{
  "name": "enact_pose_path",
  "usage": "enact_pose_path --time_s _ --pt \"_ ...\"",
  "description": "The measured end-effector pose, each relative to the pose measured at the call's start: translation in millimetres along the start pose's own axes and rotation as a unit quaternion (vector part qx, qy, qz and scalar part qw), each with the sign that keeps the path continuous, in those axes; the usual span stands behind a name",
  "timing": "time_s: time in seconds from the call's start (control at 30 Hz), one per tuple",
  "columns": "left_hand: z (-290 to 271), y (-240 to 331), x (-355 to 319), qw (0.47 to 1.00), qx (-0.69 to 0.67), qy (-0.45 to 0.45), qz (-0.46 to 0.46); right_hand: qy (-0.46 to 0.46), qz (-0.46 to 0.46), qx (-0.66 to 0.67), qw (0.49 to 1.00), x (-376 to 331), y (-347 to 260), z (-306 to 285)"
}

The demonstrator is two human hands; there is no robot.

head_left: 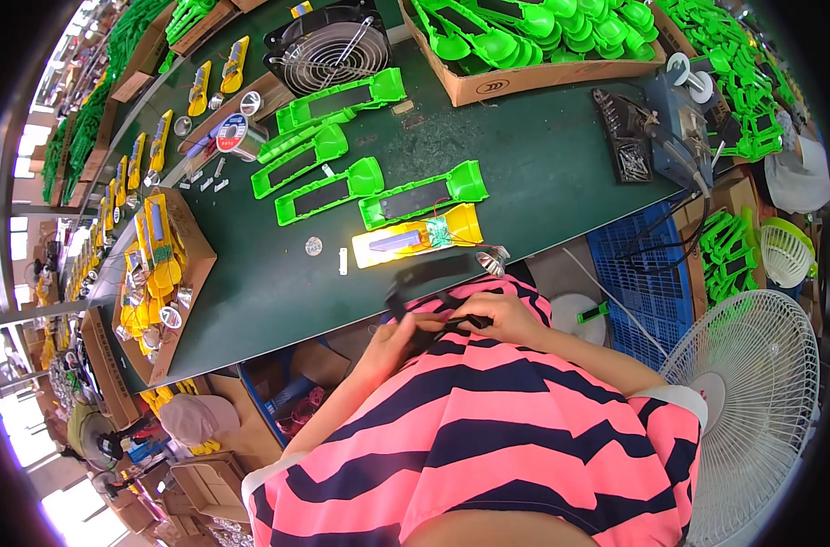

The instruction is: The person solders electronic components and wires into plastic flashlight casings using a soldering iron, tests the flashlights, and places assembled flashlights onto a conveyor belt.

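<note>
Running left to right with a slight upward slant, the long stretch of a black strap (433,271) is seen beyond the fingers, at the green table's (269,292) edge; its left end is bent down toward the left hand (397,337). A dark lower part is pinched by the right hand (504,317). The left fingers' closure cannot be told; the strap is blurred, its ends partly hidden.

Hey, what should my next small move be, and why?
I'd probably bring the right hand up and ease the shiny reflector inward, toward the yellow casing. The reflector sits right at the edge of the green bench, so a bump might knock it off, and the right hand looks nearer to it than the left hand.
</note>
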State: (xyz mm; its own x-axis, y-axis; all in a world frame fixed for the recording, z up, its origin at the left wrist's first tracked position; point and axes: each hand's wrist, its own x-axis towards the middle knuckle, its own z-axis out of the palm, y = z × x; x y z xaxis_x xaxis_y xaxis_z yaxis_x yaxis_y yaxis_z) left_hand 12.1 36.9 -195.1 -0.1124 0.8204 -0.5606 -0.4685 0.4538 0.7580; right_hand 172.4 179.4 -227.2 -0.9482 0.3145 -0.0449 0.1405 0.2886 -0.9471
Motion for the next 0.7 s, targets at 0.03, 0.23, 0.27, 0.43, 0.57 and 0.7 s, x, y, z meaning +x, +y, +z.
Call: enact_pose_path --time_s 0.03,0.23,0.27,0.43,0.57,0.7 --pt "-17.2 -21.9 -3.5 0.995 -0.031 0.081 -0.053 -0.009 0.021 0.029 0.999 -1.3 -1.4 0.1" --pt "-110.3 -142.5 -12.9 0.742 0.605 0.203 0.208 -0.001 -0.015 0.037 0.999 8.2 11.9 -1.6" --pt "-111.9 -138.8 -11.5 0.741 0.607 0.201 0.206 -0.001 -0.019 0.035 0.999 9.8 13.7 -1.9" --pt "-115.1 -108.1 14.2 0.725 0.623 0.201 0.214 -0.024 -0.026 0.061 0.998 13.1 16.3 -6.5" --pt "-128.2 -54.9 55.2 0.694 0.640 0.221 0.245 -0.032 0.004 0.072 0.997 12.8 21.9 -10.0" --pt "-137.9 -3.4 82.4 0.665 0.654 0.235 0.273 -0.037 0.038 0.071 0.996 17.9 13.8 -11.9"
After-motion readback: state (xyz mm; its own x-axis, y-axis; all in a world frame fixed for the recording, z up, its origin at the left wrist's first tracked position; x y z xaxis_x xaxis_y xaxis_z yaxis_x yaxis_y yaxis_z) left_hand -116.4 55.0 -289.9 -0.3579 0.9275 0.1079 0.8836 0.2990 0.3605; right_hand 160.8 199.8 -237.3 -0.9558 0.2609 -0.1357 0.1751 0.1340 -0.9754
